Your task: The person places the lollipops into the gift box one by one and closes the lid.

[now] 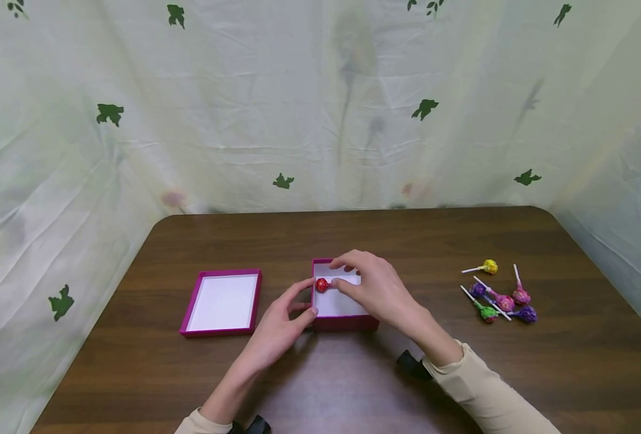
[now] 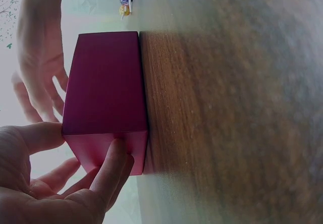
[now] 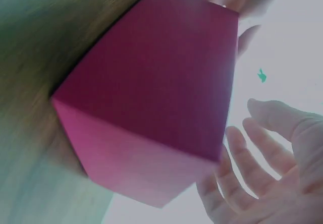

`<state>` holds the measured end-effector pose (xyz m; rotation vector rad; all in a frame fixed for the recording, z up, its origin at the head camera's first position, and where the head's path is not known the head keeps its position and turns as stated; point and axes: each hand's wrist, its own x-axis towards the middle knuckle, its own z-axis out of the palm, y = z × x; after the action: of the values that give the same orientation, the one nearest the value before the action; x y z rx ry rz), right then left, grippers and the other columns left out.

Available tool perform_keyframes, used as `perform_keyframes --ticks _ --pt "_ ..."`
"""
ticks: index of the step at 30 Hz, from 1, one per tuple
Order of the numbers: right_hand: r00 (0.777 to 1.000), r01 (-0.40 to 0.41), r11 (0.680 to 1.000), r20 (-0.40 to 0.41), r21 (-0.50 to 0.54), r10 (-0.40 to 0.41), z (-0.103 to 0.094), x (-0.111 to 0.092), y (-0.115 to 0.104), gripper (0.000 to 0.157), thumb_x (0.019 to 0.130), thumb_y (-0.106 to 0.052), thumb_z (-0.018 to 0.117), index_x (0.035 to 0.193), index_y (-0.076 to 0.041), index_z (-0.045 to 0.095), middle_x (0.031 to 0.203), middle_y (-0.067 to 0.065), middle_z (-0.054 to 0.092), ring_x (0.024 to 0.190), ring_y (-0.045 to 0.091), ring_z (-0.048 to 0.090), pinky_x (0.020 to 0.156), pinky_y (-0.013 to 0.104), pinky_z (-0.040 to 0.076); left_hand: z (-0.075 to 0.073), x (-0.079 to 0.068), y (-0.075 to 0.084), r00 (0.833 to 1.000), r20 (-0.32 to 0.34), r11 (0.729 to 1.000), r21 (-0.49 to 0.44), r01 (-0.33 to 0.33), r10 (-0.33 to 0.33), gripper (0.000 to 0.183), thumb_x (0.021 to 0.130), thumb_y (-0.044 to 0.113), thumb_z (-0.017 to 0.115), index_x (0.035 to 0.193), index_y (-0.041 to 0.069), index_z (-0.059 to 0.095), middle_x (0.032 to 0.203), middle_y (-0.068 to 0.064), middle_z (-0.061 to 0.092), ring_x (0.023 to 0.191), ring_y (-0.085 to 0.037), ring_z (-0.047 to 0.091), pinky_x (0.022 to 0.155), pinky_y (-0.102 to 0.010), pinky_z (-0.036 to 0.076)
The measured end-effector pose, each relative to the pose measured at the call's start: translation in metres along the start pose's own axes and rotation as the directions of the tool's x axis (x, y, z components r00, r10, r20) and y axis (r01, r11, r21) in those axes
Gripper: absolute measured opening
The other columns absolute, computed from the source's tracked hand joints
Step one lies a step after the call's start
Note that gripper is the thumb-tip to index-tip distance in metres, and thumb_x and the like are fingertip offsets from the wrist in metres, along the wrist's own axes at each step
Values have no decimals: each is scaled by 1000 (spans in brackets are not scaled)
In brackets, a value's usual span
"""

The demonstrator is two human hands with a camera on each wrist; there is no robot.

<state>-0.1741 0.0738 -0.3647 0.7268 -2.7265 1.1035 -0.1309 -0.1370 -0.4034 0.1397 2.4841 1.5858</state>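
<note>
A magenta box (image 1: 347,324) with a white inside stands at the table's middle. Inside it, by the left wall, lies a red lollipop (image 1: 322,285), its stick pointing right. My right hand (image 1: 377,286) reaches over the box, thumb tip by the stick. In the right wrist view the fingers (image 3: 247,158) are spread and visibly grip nothing; the lollipop is hidden there. My left hand (image 1: 277,328) rests against the box's left side. In the left wrist view its thumb touches the top corner and other fingers (image 2: 108,171) lie along the side wall.
A shallow magenta lid (image 1: 224,301) with a white inside lies left of the box. At the right, several wrapped lollipops lie in a loose group, among them a yellow one (image 1: 490,266) and a green one (image 1: 487,313). A patterned curtain (image 1: 309,108) hangs behind the table.
</note>
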Motion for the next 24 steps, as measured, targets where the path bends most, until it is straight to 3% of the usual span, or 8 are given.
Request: perform_keyframes --ticks 5,10,17,24 --pt "993 113 994 23 4 -113 -13 -11 6 28 85 -18 78 112 -19 71 110 -10 65 100 16 61 84 37 51 0 0 0 1000 4 1000 -1 14 -14 52 95 23 65 144 27 49 147 -5 46 119 -30 58 90 -50 51" --pt "985 168 986 34 -11 -168 -25 -23 13 30 85 -22 79 113 -23 68 111 -12 62 95 9 57 81 35 51 1 0 -1 1000 0 1000 6 25 -25 53 94 23 66 144 27 48 147 -4 46 119 -30 57 90 -50 51" --pt "989 137 990 41 37 -139 -45 -40 25 31 86 -20 78 115 -23 66 112 -13 61 94 16 63 82 38 54 1 0 -2 1000 -4 1000 10 18 -18 53 94 23 66 144 28 49 146 -4 46 119 -29 57 89 -49 51" --pt "993 90 996 69 17 -91 -70 -57 47 33 88 -23 76 118 -28 64 113 -16 61 99 8 61 83 34 54 1 -1 0 1000 -7 1000 -8 9 -9 53 94 22 66 144 28 49 147 -5 46 119 -29 57 87 -49 52"
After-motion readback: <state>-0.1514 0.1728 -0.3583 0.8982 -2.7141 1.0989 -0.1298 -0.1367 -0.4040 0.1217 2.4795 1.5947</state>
